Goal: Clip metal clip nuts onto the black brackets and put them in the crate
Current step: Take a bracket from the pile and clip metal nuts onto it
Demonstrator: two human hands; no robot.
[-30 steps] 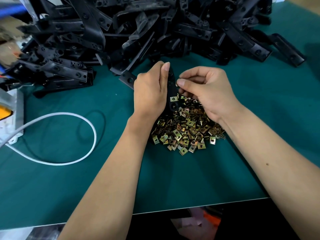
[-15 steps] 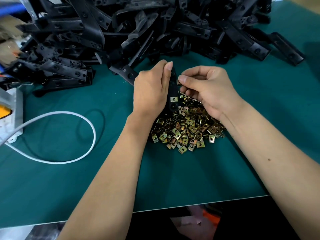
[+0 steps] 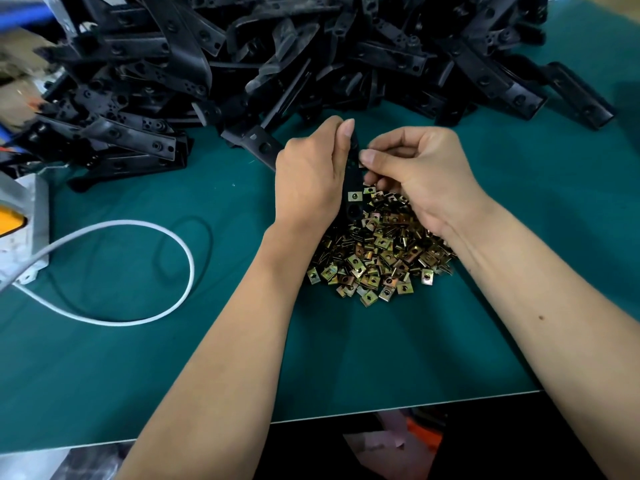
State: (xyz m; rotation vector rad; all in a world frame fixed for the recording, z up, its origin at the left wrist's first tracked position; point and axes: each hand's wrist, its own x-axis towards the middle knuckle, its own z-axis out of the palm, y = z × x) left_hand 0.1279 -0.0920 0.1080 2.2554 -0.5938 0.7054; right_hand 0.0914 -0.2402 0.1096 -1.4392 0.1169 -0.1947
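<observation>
The left hand (image 3: pixel 308 174) grips a black bracket (image 3: pixel 353 188) upright over the heap of clip nuts (image 3: pixel 377 254); one nut (image 3: pixel 354 196) already sits on it. The right hand (image 3: pixel 426 174) pinches another nut at the bracket's edge. If it goes on skewed it may spring off. The bracket pile (image 3: pixel 277 57) crowds behind, while the desk (image 3: pixel 346 358) lies open toward the near edge. No crate shows.

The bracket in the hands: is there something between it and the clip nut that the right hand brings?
Nothing visible. The right hand pinches a clip nut at the edge of the bracket, which the left hand grips upright.
</observation>
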